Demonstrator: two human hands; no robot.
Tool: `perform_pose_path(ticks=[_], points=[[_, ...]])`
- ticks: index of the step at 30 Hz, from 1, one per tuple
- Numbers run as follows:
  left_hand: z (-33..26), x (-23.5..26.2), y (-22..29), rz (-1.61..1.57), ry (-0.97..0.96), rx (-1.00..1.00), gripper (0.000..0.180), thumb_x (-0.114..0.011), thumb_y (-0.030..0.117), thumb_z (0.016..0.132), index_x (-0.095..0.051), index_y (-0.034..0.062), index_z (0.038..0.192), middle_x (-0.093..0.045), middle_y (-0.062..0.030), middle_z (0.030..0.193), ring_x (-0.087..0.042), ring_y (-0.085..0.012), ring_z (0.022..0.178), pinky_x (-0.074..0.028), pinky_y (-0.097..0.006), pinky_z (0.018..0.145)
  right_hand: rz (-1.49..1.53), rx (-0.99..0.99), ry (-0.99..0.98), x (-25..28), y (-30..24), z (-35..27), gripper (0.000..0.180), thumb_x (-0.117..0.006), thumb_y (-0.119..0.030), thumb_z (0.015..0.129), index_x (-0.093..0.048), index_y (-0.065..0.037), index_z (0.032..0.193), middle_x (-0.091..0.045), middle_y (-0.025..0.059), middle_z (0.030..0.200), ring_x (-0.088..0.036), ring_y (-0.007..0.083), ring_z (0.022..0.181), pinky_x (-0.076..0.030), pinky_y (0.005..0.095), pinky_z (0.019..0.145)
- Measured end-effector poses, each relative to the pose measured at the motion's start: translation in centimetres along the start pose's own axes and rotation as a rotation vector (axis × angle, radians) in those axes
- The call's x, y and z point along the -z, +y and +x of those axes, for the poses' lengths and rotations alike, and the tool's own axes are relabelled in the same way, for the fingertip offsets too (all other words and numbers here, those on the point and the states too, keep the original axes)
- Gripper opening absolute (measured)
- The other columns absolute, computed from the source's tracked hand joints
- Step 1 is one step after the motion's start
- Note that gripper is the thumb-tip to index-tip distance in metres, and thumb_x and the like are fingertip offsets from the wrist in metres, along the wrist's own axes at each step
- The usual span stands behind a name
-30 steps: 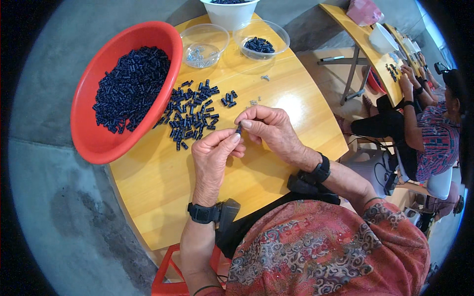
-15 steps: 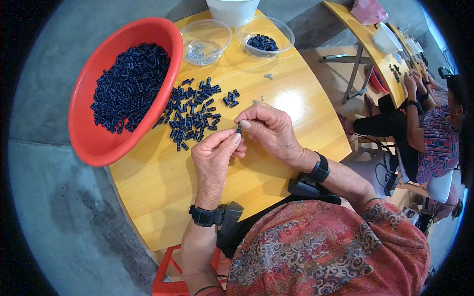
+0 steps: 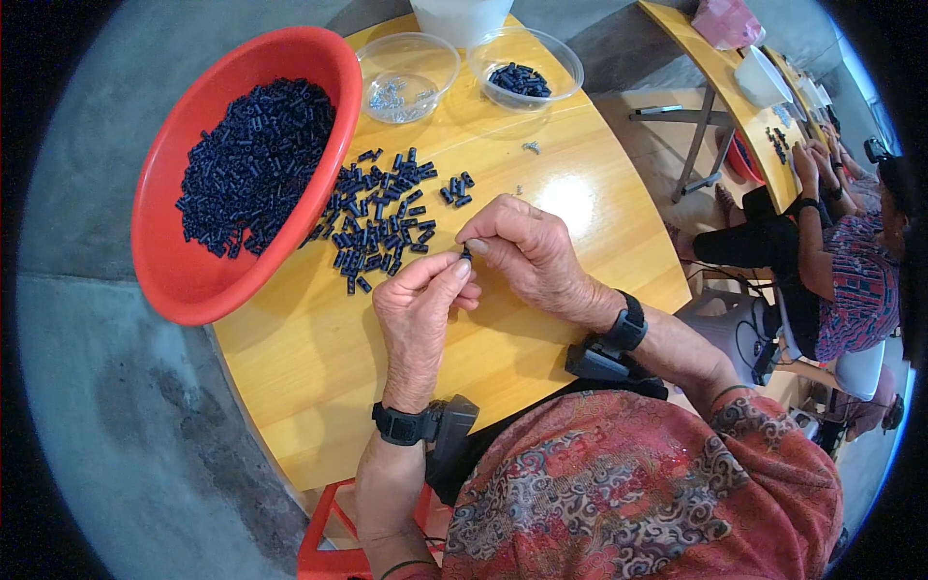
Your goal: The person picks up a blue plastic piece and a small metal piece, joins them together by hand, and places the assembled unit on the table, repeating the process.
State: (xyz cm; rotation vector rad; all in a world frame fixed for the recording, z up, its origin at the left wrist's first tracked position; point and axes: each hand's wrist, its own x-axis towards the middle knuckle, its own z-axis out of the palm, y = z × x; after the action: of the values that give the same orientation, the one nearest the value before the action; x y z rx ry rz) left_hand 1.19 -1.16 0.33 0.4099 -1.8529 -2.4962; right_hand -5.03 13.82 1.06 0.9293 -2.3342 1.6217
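Observation:
Over the middle of the table, my left hand pinches a small dark plastic piece between thumb and forefinger. My right hand has its thumb and forefinger closed at the top of that same piece. Whether a tiny part sits between the right fingertips is hidden. A loose pile of dark plastic pieces lies just beyond my left hand, with a small separate group of dark pieces to its right. Small silvery screw-like bits lie on the wood beyond my right hand.
A large red basin full of dark pieces leans over the table's left side. At the far edge stand a clear bowl of silvery bits, a clear bowl of dark pieces and a white container. Another person works at a table on the right.
Both hands keep their pinch at almost the same place; the right fingertips have shifted very slightly. The whole view has moved a little.

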Motion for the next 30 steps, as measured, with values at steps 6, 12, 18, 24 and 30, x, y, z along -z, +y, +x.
perform_pose_path(ticks=[6,12,18,24,30], points=[[-0.1,0.2,0.0,-0.020,0.026,0.036,0.016,-0.068,0.008,0.083,-0.067,-0.0027,0.095,-0.068,-0.0100,0.079,-0.064,-0.0138,0.063,-0.052,-0.023,0.056,-0.035,0.031,-0.020,-0.3,0.1,0.1,0.008,-0.064,0.000,0.080,-0.061,-0.004,0.086,-0.059,0.0103,0.076,-0.060,0.0273,0.073,-0.048,0.0336,0.064],[-0.2,0.4,-0.3,-0.055,0.037,0.032,0.015,-0.068,0.007,0.083,-0.067,-0.0028,0.095,-0.068,-0.0102,0.079,-0.064,-0.0141,0.064,-0.052,-0.024,0.056,-0.027,0.060,-0.065,-0.4,0.0,0.3,0.007,-0.064,0.003,0.080,-0.060,-0.002,0.084,-0.058,0.0111,0.076,-0.060,0.0280,0.072,-0.048,0.0338,0.063],[-0.2,0.2,0.0,-0.076,0.031,0.056,0.015,-0.067,0.006,0.083,-0.068,-0.0032,0.095,-0.068,-0.0104,0.078,-0.064,-0.0144,0.063,-0.052,-0.024,0.056,0.022,0.062,-0.096,-0.5,0.5,-0.1,0.009,-0.063,0.004,0.079,-0.062,0.001,0.087,-0.058,0.0119,0.077,-0.059,0.0280,0.071,-0.048,0.0342,0.062],[-0.1,0.0,0.2,-0.062,0.025,0.058,0.013,-0.067,0.004,0.083,-0.068,-0.0033,0.094,-0.068,-0.0102,0.077,-0.064,-0.0140,0.062,-0.052,-0.024,0.056,0.050,0.124,-0.117,0.0,1.0,0.1,0.010,-0.063,0.002,0.081,-0.063,0.001,0.091,-0.058,0.0116,0.077,-0.060,0.0252,0.071,-0.048,0.0326,0.061],[-0.1,0.2,0.2,-0.038,0.034,-0.010,0.013,-0.067,0.004,0.083,-0.068,-0.0032,0.094,-0.068,-0.0096,0.076,-0.064,-0.0136,0.062,-0.052,-0.024,0.057,0.417,-0.353,-0.194,0.6,0.0,0.3,0.011,-0.059,-0.009,0.091,-0.064,0.000,0.096,-0.060,0.0026,0.077,-0.057,0.0088,0.066,-0.047,0.0243,0.058]])
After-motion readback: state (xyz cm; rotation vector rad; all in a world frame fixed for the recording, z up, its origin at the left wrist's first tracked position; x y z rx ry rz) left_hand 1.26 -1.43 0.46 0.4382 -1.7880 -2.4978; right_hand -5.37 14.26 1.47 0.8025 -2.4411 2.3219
